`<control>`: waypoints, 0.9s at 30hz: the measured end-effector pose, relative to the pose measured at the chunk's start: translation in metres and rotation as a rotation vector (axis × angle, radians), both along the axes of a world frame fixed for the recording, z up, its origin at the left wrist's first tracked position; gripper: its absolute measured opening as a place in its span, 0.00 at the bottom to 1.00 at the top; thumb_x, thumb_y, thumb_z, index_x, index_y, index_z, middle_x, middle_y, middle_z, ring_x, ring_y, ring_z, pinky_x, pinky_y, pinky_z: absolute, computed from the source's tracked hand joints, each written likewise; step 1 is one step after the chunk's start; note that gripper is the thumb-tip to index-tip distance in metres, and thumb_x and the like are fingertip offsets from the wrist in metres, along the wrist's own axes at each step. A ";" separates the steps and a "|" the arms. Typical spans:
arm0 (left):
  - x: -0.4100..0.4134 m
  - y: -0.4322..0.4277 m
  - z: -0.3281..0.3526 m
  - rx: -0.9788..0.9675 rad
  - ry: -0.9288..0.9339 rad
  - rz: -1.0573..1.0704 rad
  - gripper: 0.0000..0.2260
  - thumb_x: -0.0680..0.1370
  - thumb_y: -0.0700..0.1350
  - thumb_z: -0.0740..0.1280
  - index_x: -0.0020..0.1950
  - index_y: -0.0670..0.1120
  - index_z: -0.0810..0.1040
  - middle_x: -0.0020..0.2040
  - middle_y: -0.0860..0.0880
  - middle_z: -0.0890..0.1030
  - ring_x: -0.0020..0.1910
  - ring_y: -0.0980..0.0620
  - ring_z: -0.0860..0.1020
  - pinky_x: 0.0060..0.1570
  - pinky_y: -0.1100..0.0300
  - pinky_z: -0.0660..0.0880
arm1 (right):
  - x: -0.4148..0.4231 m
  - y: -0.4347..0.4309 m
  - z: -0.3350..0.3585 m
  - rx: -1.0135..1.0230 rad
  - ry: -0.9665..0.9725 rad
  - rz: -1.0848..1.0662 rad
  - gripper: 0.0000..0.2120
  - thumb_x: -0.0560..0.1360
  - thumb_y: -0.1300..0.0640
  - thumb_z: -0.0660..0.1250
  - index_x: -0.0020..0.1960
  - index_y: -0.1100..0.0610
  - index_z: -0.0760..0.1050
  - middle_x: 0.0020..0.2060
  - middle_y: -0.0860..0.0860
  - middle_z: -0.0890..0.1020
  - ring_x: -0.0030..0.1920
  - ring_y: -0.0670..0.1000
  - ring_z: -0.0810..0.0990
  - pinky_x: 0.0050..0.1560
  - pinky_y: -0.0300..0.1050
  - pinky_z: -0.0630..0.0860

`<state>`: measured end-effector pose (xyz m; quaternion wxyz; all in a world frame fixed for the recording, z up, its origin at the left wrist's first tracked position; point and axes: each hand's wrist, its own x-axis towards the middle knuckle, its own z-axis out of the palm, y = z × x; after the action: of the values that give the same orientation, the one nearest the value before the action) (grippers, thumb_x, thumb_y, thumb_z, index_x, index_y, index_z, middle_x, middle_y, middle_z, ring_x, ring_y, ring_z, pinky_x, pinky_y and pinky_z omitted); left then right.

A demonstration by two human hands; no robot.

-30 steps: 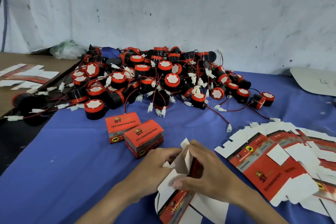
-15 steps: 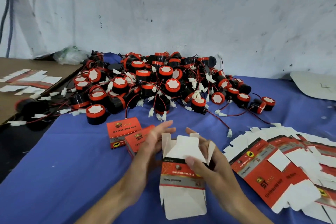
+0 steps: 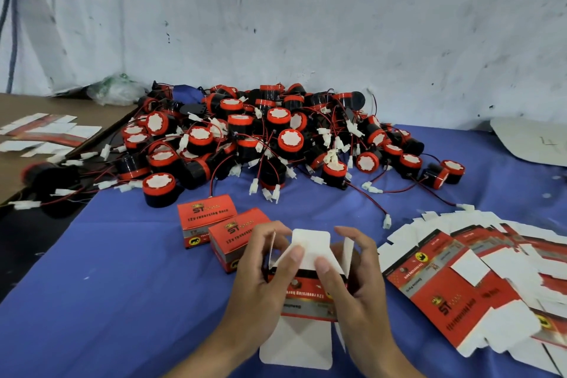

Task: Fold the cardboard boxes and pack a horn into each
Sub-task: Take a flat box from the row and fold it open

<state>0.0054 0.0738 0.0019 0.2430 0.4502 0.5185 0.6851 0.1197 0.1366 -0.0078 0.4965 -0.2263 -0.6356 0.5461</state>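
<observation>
A big white wall [image 3: 306,24] stood right behind the pile of horns [image 3: 276,138]. A blue cloth [image 3: 122,285] lay under the pile and spread out in front of it. The cloth's left edge ran slanting from the left side of the pile down toward the person, with a dark gap past it. Most of the open room was in front of the pile and to the left, where the cloth was bare.

In front of the pile and to the right, a fan of flat boxes [image 3: 460,285] lay spread on the cloth, and the fan ran off the right edge of the view. To the left of the pile was a brown table [image 3: 61,107] with a few more flat cartons [image 3: 52,135] on it. To the right of the pile lay a grey board [image 3: 527,141].

In front of the pile, close to the person, both hands held a half-folded box [image 3: 306,298] up off the cloth. The left hand [image 3: 260,279] gripped its left side with bent fingers. The right hand [image 3: 359,285] gripped its right side the same way. Both thumbs pressed on the white top flap [image 3: 310,245]. The side flaps stuck up, and a white bottom flap hung down toward the person.

Two closed red boxes [image 3: 205,215] sat side by side just in front of the pile, a little to the left. The nearer one was partly hidden behind the left hand. A white plug [image 3: 387,221] on a red and black wire lay in front of the pile, by the fan.
</observation>
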 end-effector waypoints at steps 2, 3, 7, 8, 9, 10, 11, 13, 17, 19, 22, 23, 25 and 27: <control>0.000 0.000 0.001 -0.013 0.024 -0.045 0.12 0.71 0.61 0.64 0.46 0.55 0.77 0.43 0.50 0.79 0.43 0.51 0.81 0.40 0.59 0.79 | -0.001 0.000 0.001 0.041 -0.039 0.003 0.14 0.69 0.42 0.66 0.55 0.38 0.75 0.42 0.48 0.81 0.41 0.51 0.82 0.40 0.47 0.80; 0.000 0.000 0.002 -0.021 0.040 -0.060 0.17 0.71 0.62 0.63 0.47 0.50 0.78 0.42 0.47 0.79 0.43 0.47 0.80 0.42 0.55 0.80 | -0.002 0.000 0.002 0.024 -0.035 0.018 0.15 0.70 0.42 0.65 0.56 0.39 0.77 0.44 0.48 0.82 0.42 0.51 0.82 0.39 0.45 0.80; -0.001 -0.001 0.002 -0.064 0.113 -0.104 0.25 0.72 0.64 0.62 0.50 0.41 0.75 0.43 0.44 0.76 0.44 0.45 0.79 0.43 0.50 0.80 | -0.003 0.000 0.004 0.040 -0.071 -0.001 0.14 0.72 0.38 0.60 0.48 0.44 0.79 0.43 0.53 0.80 0.42 0.56 0.81 0.40 0.55 0.79; -0.001 -0.001 0.003 -0.054 0.127 -0.107 0.19 0.73 0.63 0.61 0.47 0.48 0.75 0.43 0.48 0.75 0.42 0.50 0.80 0.40 0.55 0.80 | -0.003 0.000 0.004 0.044 -0.082 -0.010 0.14 0.72 0.38 0.60 0.45 0.47 0.77 0.42 0.55 0.78 0.41 0.59 0.79 0.40 0.60 0.78; 0.000 -0.002 0.004 -0.043 0.135 -0.100 0.13 0.74 0.62 0.61 0.44 0.54 0.75 0.42 0.50 0.74 0.40 0.53 0.79 0.38 0.59 0.79 | -0.002 0.000 0.005 0.048 -0.090 -0.017 0.16 0.72 0.38 0.60 0.44 0.50 0.75 0.40 0.56 0.77 0.40 0.61 0.78 0.39 0.63 0.77; 0.001 -0.003 0.005 -0.033 0.144 -0.079 0.10 0.74 0.61 0.61 0.40 0.57 0.75 0.41 0.52 0.73 0.38 0.54 0.78 0.38 0.60 0.77 | -0.002 0.000 0.005 0.061 -0.097 -0.022 0.17 0.72 0.39 0.60 0.44 0.52 0.75 0.39 0.56 0.76 0.39 0.61 0.77 0.38 0.63 0.76; 0.002 -0.003 0.005 -0.020 0.161 -0.040 0.11 0.74 0.61 0.61 0.37 0.57 0.75 0.39 0.53 0.72 0.37 0.53 0.76 0.37 0.58 0.76 | -0.002 0.000 0.005 0.084 -0.103 -0.025 0.17 0.73 0.39 0.60 0.43 0.52 0.75 0.39 0.54 0.76 0.38 0.59 0.77 0.37 0.59 0.77; 0.002 -0.003 0.005 0.014 0.183 0.057 0.14 0.74 0.60 0.62 0.33 0.54 0.74 0.36 0.53 0.71 0.34 0.52 0.73 0.37 0.55 0.74 | -0.001 -0.003 0.006 0.169 -0.108 -0.018 0.13 0.74 0.40 0.60 0.45 0.48 0.78 0.39 0.47 0.77 0.38 0.50 0.77 0.37 0.44 0.76; -0.001 -0.003 0.008 0.061 0.040 0.150 0.07 0.70 0.58 0.66 0.40 0.57 0.72 0.33 0.53 0.73 0.32 0.57 0.73 0.34 0.64 0.73 | 0.000 -0.006 0.004 0.178 -0.096 0.042 0.09 0.75 0.47 0.60 0.44 0.50 0.76 0.38 0.45 0.77 0.37 0.46 0.77 0.37 0.36 0.72; -0.001 -0.003 0.006 0.063 0.058 0.129 0.04 0.70 0.57 0.65 0.42 0.58 0.74 0.35 0.54 0.74 0.34 0.57 0.75 0.35 0.63 0.74 | -0.001 -0.006 0.003 0.200 -0.108 0.017 0.10 0.75 0.47 0.60 0.40 0.51 0.74 0.39 0.46 0.77 0.36 0.48 0.75 0.37 0.38 0.71; -0.001 -0.002 0.004 0.105 0.165 0.135 0.07 0.71 0.52 0.62 0.40 0.53 0.79 0.41 0.52 0.74 0.42 0.53 0.76 0.41 0.62 0.74 | -0.002 -0.005 0.004 0.219 -0.093 -0.043 0.11 0.74 0.47 0.61 0.36 0.50 0.70 0.41 0.46 0.75 0.37 0.49 0.74 0.38 0.40 0.70; -0.001 -0.002 0.004 0.127 0.177 0.140 0.08 0.72 0.51 0.62 0.39 0.50 0.79 0.43 0.51 0.74 0.44 0.51 0.76 0.43 0.62 0.74 | -0.002 -0.004 0.004 0.204 -0.091 -0.044 0.10 0.73 0.47 0.62 0.36 0.50 0.71 0.40 0.47 0.75 0.38 0.49 0.74 0.38 0.41 0.71; -0.001 -0.001 0.002 0.162 0.219 0.152 0.08 0.72 0.49 0.62 0.38 0.48 0.79 0.42 0.50 0.75 0.43 0.49 0.77 0.43 0.57 0.75 | -0.002 -0.004 0.004 0.116 -0.059 -0.027 0.08 0.71 0.46 0.64 0.41 0.50 0.73 0.41 0.49 0.77 0.40 0.49 0.76 0.40 0.42 0.74; 0.000 -0.002 0.001 0.169 0.245 0.166 0.09 0.72 0.49 0.62 0.35 0.47 0.76 0.37 0.49 0.76 0.38 0.48 0.78 0.38 0.50 0.75 | -0.002 -0.003 0.003 0.057 -0.047 -0.017 0.12 0.69 0.45 0.66 0.46 0.52 0.75 0.43 0.49 0.79 0.43 0.49 0.79 0.42 0.41 0.76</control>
<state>0.0049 0.0723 0.0032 0.0818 0.5048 0.5202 0.6840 0.1180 0.1333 -0.0049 0.4924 -0.2301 -0.6604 0.5182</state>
